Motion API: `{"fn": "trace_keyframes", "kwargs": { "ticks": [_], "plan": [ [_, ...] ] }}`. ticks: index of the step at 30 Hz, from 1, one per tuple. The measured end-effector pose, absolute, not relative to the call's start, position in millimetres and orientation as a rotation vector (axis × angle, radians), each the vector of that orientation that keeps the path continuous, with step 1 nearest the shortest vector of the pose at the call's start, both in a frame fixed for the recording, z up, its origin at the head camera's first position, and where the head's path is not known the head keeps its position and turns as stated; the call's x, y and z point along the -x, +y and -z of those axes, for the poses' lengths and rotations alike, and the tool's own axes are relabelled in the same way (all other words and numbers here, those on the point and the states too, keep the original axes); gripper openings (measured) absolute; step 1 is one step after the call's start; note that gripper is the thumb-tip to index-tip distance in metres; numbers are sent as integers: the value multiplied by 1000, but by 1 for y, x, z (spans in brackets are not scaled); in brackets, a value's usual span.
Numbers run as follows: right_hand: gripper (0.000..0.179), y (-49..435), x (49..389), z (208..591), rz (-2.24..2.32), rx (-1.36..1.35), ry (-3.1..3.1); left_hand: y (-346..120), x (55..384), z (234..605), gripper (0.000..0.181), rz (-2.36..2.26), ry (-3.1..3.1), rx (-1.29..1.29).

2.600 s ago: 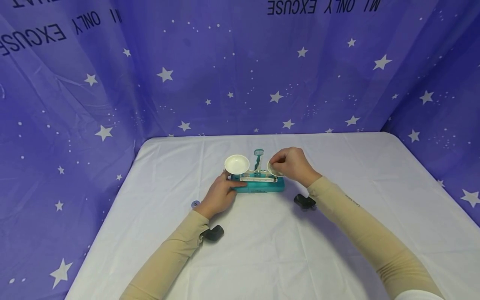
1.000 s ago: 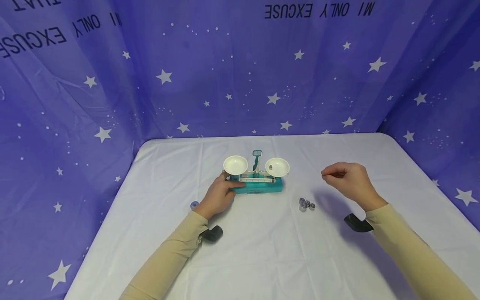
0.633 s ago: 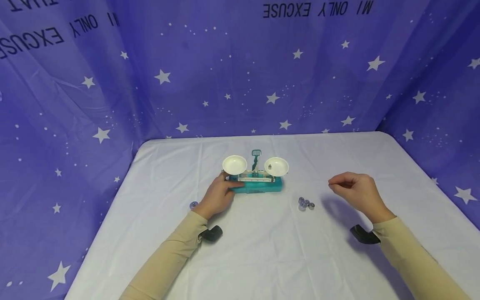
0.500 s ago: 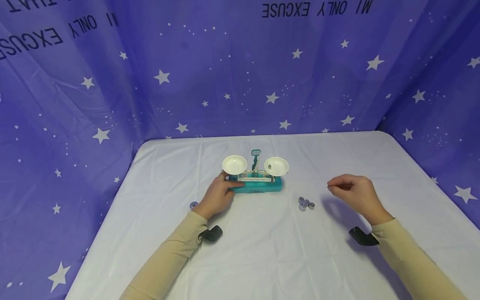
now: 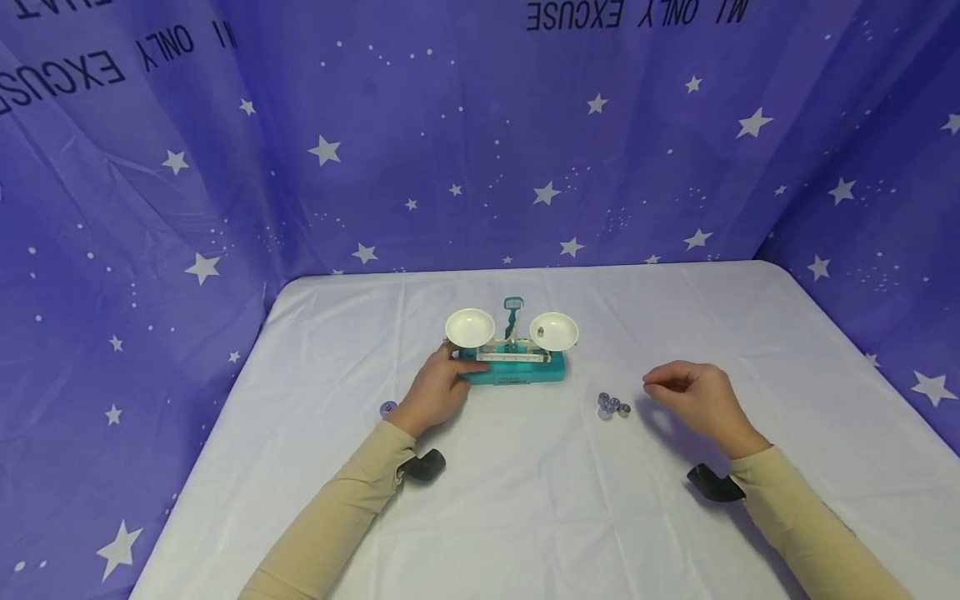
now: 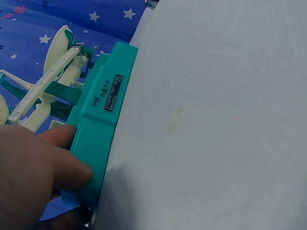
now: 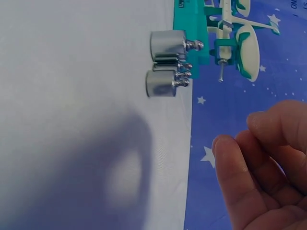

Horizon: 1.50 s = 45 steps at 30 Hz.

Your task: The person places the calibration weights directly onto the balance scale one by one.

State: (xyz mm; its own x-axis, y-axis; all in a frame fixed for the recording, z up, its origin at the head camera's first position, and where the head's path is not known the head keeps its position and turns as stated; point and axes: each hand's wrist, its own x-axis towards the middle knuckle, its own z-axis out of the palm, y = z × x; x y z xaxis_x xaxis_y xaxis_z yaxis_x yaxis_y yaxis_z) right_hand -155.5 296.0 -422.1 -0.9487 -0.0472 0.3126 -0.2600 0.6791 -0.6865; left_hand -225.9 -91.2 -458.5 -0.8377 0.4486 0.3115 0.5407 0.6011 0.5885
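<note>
A teal tray balance (image 5: 525,372) with two white pans stands on the table. My left hand (image 5: 435,390) grips the left end of its base, thumb across the front in the left wrist view. The left pan (image 5: 470,327) holds nothing. In the right pan (image 5: 558,333) sits one small weight (image 5: 541,332). My right hand (image 5: 697,402) hovers to the right of the balance, fingers loosely bent. Between its thumb and fingertips the right wrist view shows nothing. Several shiny knobbed metal weights (image 7: 165,45) stand together, left of that hand in the head view.
A round metal piece (image 5: 387,408) lies beside my left forearm. White cloth (image 5: 525,517) covers the table. A blue star-printed curtain (image 5: 420,150) hangs behind and along both sides. Black wrist mounts (image 5: 424,466) jut inward below both wrists.
My right hand has left the right pan and moved right, and a small weight now shows in that pan. Lately the hand drifted slightly toward the standing weights. My left hand stays put.
</note>
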Motion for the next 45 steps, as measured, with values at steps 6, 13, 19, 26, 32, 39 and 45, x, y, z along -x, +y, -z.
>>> {"fn": "trace_keyframes", "kwargs": {
  "ticks": [6, 13, 19, 26, 32, 39, 45],
  "plan": [
    [11, 294, 157, 432, -1115, -264, -2651, -91, 226, 459, 40, 1052, -2692, 838],
    [12, 292, 158, 439, -1083, -281, -2759, -91, 227, 461, 41, 1057, -2693, 839],
    [11, 289, 158, 439, -1071, -315, -2819, -91, 227, 461, 41, 1066, -2687, 843],
    [10, 287, 159, 439, -1036, -367, -2845, -91, 227, 461, 41, 1059, -2676, 847],
    [10, 286, 160, 440, -981, -384, -2868, -90, 227, 459, 40, 1058, -2683, 844],
    [9, 281, 159, 436, -984, -392, -2887, -91, 227, 459, 40, 1049, -2682, 852],
    [8, 280, 159, 435, -990, -392, -2894, -92, 227, 460, 40, 1053, -2680, 850]
  ]
}}
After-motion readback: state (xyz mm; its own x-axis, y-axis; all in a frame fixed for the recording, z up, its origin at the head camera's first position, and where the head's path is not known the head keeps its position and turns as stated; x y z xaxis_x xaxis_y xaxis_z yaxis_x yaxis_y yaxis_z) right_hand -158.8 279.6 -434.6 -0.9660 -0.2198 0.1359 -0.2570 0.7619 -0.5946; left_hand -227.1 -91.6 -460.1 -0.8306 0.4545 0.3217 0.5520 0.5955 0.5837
